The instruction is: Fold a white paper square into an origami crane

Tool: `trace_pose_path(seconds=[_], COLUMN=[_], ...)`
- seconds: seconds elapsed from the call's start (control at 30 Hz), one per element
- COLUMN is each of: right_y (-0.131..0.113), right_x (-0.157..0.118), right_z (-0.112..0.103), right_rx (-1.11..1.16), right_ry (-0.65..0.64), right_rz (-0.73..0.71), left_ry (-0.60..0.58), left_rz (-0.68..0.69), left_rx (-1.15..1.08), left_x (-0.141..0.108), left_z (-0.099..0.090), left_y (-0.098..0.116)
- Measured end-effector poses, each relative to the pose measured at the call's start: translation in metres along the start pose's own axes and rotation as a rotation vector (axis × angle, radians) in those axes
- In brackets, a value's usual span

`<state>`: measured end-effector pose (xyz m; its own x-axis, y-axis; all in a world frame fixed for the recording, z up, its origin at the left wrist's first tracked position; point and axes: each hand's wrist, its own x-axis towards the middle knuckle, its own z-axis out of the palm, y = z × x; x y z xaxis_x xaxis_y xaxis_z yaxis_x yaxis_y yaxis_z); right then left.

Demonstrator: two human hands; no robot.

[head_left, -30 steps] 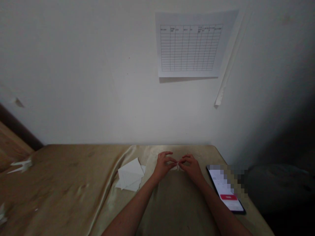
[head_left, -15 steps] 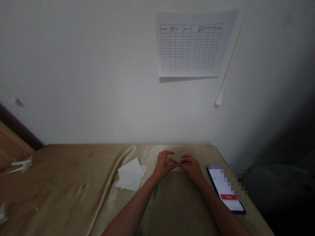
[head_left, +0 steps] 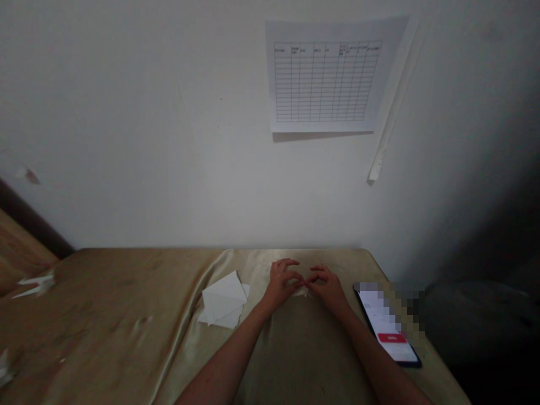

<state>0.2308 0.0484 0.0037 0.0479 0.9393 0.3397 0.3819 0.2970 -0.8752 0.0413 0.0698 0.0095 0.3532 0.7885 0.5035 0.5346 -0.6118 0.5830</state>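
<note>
My left hand and my right hand meet fingertip to fingertip over the cloth-covered table. Between their pinched thumbs and forefingers is a small piece of white paper, mostly hidden by the fingers; how it is folded I cannot make out. The other fingers of both hands are raised and loosely curled. Left of my left hand lies a small pile of white paper sheets, overlapping at different angles.
A phone with a lit screen lies by the table's right edge. White folded paper shapes rest at the far left, another below them. A printed table sheet hangs on the wall behind.
Both hands keep their pinch at nearly the same spot. A little more of the white paper shows below the fingertips, towards the left hand.
</note>
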Motion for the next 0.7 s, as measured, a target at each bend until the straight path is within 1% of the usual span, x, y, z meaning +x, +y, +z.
trace_pose_path(seconds=[0.1,0.2,0.33,0.57,0.7], right_y=[-0.002,-0.007,-0.013,-0.011,-0.010], right_x=[0.000,0.001,0.001,0.003,0.003], right_z=[-0.002,-0.005,-0.005,-0.002,-0.002], right_rx=[0.033,0.063,0.059,0.021,0.007], right_ry=[-0.019,-0.039,-0.045,-0.038,-0.052], right_rz=[-0.011,-0.033,-0.085,-0.171,-0.190], left_ry=[0.026,0.068,0.111,0.099,0.090], left_rz=[-0.027,-0.089,-0.132,-0.157,-0.138], left_rx=[-0.016,-0.027,-0.056,-0.083,-0.107], left_x=[0.001,0.002,0.002,0.003,0.002], left_z=[-0.001,-0.004,-0.008,-0.006,-0.006], left_y=[0.004,0.009,0.012,0.010,0.010])
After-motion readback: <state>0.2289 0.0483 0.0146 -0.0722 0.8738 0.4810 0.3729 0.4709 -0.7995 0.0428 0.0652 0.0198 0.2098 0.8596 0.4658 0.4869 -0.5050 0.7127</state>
